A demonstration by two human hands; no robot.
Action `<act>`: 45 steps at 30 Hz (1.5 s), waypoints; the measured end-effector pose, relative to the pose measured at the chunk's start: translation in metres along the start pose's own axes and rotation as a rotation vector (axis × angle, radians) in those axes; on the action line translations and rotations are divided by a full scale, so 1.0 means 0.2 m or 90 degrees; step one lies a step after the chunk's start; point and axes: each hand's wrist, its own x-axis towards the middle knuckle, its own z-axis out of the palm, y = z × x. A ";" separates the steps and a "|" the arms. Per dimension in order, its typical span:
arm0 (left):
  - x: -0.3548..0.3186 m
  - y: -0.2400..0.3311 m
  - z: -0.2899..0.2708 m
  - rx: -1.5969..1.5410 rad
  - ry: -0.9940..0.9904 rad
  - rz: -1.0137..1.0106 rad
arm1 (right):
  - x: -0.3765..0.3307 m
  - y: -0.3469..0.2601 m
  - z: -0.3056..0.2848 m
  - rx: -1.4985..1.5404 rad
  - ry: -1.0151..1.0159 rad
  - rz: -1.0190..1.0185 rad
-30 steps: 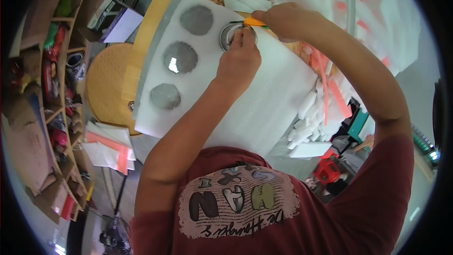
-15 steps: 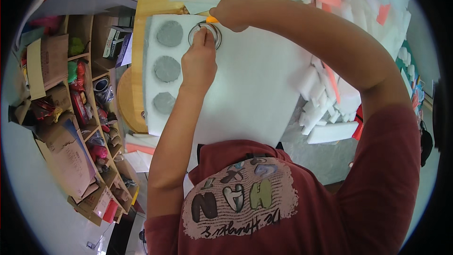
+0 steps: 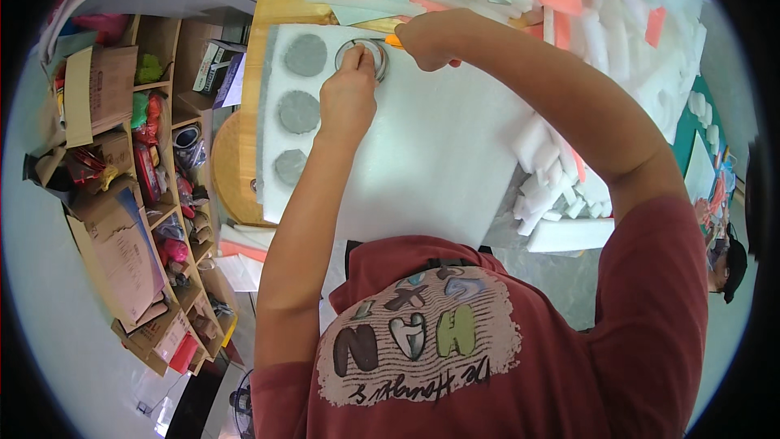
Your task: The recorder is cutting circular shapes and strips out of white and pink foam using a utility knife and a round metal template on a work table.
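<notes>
Wooden table [image 3: 272,0]: left hand [image 3: 348,99] pinching ring [image 3: 362,54] on foam sheet [image 3: 439,146]; right hand [image 3: 429,39] fisted around orange tool [image 3: 393,41].

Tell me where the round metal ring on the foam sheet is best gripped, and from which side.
Probably by its rim, from above. The metal ring lies flat on the white foam sheet, so only its top edge is free. The left hand already presses it from the near side, and the right hand crowds the far right, leaving the side towards the round holes open.

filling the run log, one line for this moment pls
left hand: pressing round ring template on white foam sheet | right hand: gripping orange-handled cutter at ring | three round holes already cut
</notes>
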 end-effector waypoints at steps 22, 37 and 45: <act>0.02 -0.06 0.00 -0.017 0.014 0.068 | -0.06 -0.09 0.15 0.278 0.006 0.045; 0.03 -0.10 0.04 -0.078 -0.005 0.070 | -0.15 -0.20 0.34 0.642 0.078 0.126; 0.04 -0.07 -0.03 0.049 -0.031 0.122 | -0.44 -0.73 0.66 0.796 0.249 0.299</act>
